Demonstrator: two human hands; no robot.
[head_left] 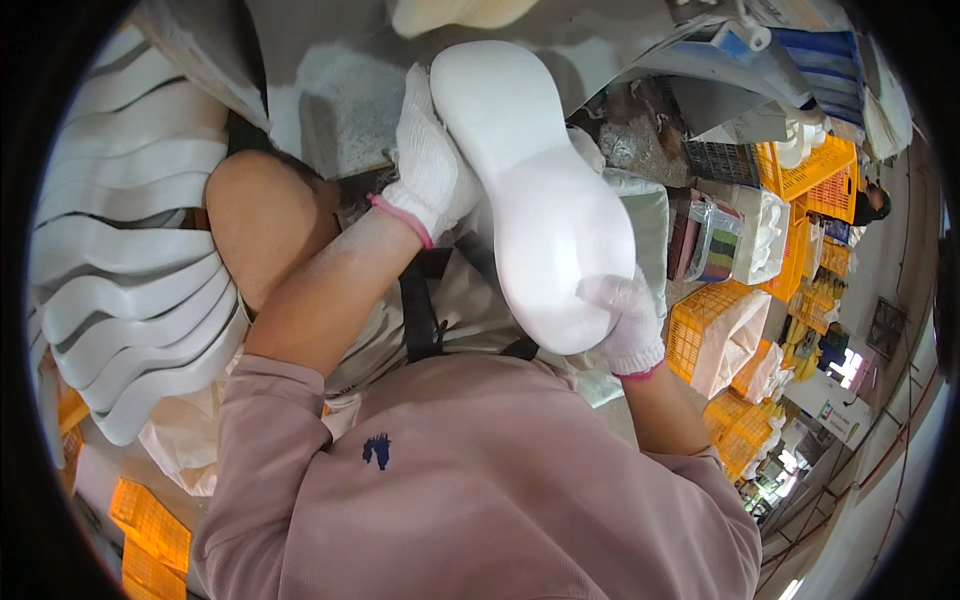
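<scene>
A white shoe sole, smooth and long with a narrowed middle, is held up in front of my body, slanting from upper left to lower right. My left hand, in a white knit glove with a pink cuff, grips its left edge near the upper end; some of its fingers are behind the sole. On the lower right edge my right hand, gloved the same way, is closed with fingers lying on the sole's face. Just beyond the sole's upper end is a pale rounded piece, cut off by the picture's edge.
Several similar white soles are stacked at my left. Grey machine housing stands ahead. To the right are yellow crates, a white bin and a distant person. More yellow crates sit at lower left.
</scene>
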